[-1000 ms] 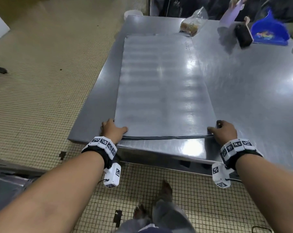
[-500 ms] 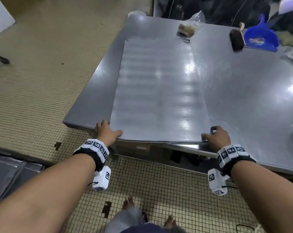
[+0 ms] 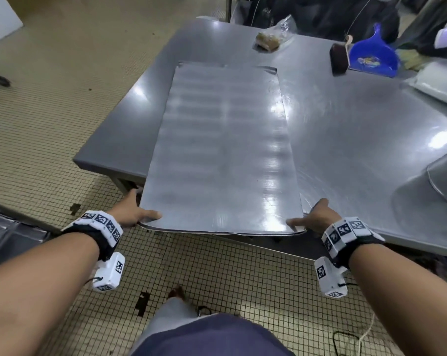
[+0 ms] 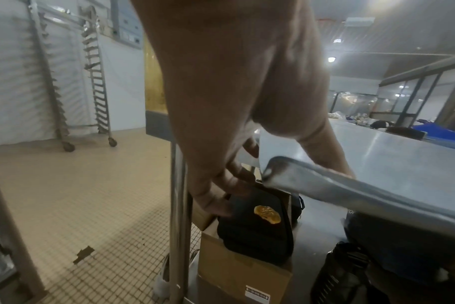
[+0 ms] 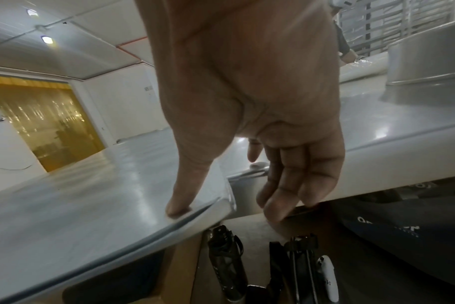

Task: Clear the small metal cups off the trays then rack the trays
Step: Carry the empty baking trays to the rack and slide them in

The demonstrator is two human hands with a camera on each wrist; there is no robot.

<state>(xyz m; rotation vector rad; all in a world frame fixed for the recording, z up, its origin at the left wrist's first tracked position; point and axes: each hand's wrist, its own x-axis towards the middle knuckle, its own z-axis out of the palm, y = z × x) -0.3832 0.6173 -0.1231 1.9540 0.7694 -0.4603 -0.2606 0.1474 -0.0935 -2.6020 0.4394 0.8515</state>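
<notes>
A stack of flat metal trays [image 3: 222, 150] lies lengthwise on the steel table [image 3: 358, 140], its near end sticking out past the table's front edge. My left hand [image 3: 132, 213] grips the near left corner, thumb on top and fingers underneath; the left wrist view shows the tray rim [image 4: 325, 185] by the fingers [image 4: 221, 195]. My right hand [image 3: 317, 217] grips the near right corner, and the right wrist view shows its thumb [image 5: 179, 201] pressed on the tray top [image 5: 91, 216]. No small metal cups show on the trays.
At the table's far side lie a bagged brown item [image 3: 268, 39], a brush [image 3: 339, 56] and a blue dustpan [image 3: 369, 53]. A metal container [image 3: 443, 176] stands at the right. A wheeled tray rack [image 4: 73, 82] stands by the wall. Boxes and bags [image 4: 252, 232] sit under the table.
Both hands have pulled the tray stack toward me, so its near end now overhangs the table edge. I have stepped back from the table.
</notes>
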